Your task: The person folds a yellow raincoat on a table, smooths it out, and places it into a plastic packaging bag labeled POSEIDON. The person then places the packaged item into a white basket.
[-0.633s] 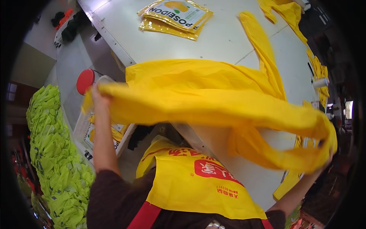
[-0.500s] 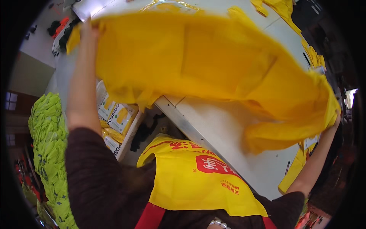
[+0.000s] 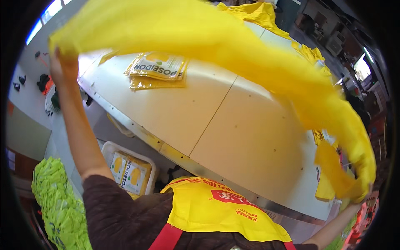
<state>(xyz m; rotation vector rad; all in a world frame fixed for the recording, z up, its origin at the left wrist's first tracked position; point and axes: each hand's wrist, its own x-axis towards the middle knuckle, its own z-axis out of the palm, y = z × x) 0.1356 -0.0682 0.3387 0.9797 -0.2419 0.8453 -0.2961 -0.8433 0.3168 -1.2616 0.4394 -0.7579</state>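
A wide yellow garment (image 3: pixel 200 31) is stretched in the air between my two raised hands, blurred by motion. It arches over the far part of the white table. My left hand (image 3: pixel 64 66) grips one end of it at the upper left. At the right, my right hand (image 3: pixel 363 198) is closed on the other end, its fingers partly covered by the folds. Beneath the garment, a small stack of flat clear-and-yellow packets (image 3: pixel 158 68) lies on the white table (image 3: pixel 246 129).
A white bin (image 3: pixel 152 160) of similar packets stands below the table's metal edge (image 3: pixel 160 146). Bright green material (image 3: pixel 58 204) is heaped at the lower left. More yellow pieces (image 3: pixel 258 14) lie along the far edge, and a folded yellow piece (image 3: pixel 325 187) sits at the right.
The garment has swung up and away from me, baring the table and the packet stack. My left hand has moved left and lower in view; my right hand is lower too.
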